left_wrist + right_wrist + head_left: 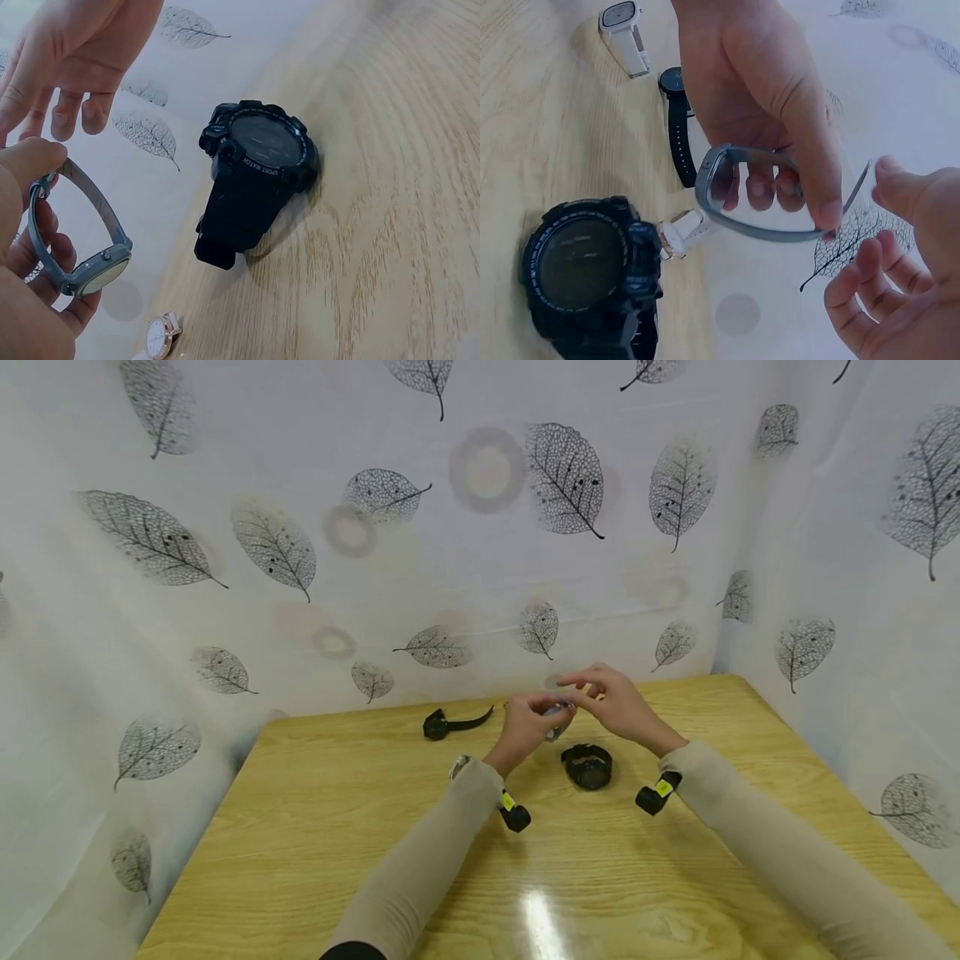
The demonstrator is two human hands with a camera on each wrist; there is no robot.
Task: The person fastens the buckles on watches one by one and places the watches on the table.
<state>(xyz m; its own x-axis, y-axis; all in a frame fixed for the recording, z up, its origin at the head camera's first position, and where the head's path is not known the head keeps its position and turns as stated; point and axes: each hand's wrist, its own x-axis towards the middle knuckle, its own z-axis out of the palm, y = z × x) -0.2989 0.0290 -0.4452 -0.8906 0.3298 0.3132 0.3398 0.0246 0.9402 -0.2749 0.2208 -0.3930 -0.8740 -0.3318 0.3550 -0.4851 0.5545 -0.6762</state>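
Observation:
My left hand (525, 727) holds a grey wristwatch (105, 271) above the far part of the table. Its thumb and fingers pinch the strap near the buckle, and the strap bends in a loop. Close by on the right is my right hand (615, 702), its fingers loosely bent. In the right wrist view, one fingertip (885, 169) of the right hand lies at the strap's free end; whether it touches cannot be told. A chunky black sport watch (588, 768) stands on the table just below the hands, its dial facing up.
A black-strapped watch (437, 725) lies left of the hands. A white watch (622, 30) is partly behind the left sleeve in the head view. A small watch with a rose-gold rim (159, 337) lies near the table's back edge. A leaf-patterned curtain (480, 568) hangs behind the table.

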